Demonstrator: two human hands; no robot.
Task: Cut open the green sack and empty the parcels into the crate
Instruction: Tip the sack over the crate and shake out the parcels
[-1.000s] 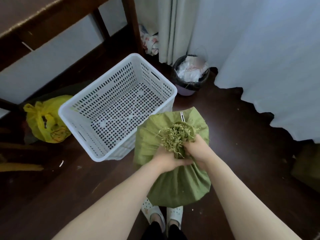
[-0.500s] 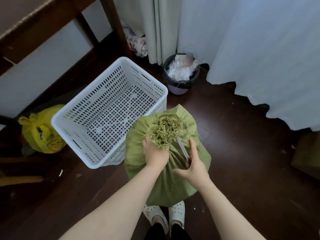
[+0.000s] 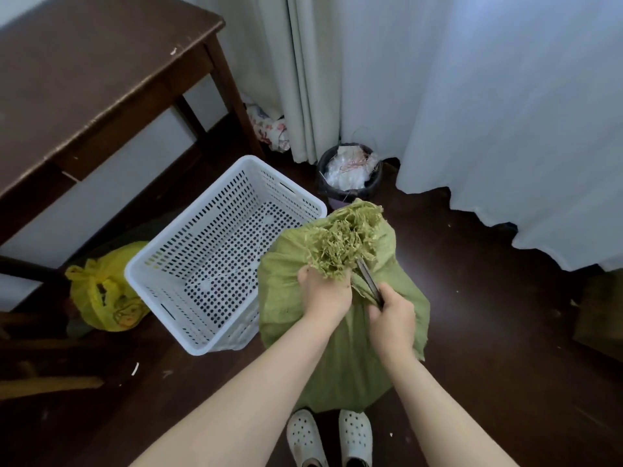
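The green woven sack (image 3: 340, 362) stands upright on the dark floor in front of my feet, its frayed, bunched neck (image 3: 344, 241) at the top. My left hand (image 3: 323, 294) grips the neck just below the fraying. My right hand (image 3: 392, 320) holds a narrow cutter blade (image 3: 367, 279), its tip laid against the right side of the neck. The white perforated crate (image 3: 148, 284) stands tilted against the sack's left side, with nothing in it. No parcels show.
A dark wooden table (image 3: 101, 62) stands at the upper left. A yellow plastic bag (image 3: 104, 291) lies left of the crate. A small bin with waste (image 3: 350, 173) sits by the pale curtains (image 3: 472, 112). My white clogs (image 3: 330, 436) are below the sack.
My right hand let go of the neck, took up the cutter and brought its blade to the neck's right side. The camera tilted up, showing more of the table.
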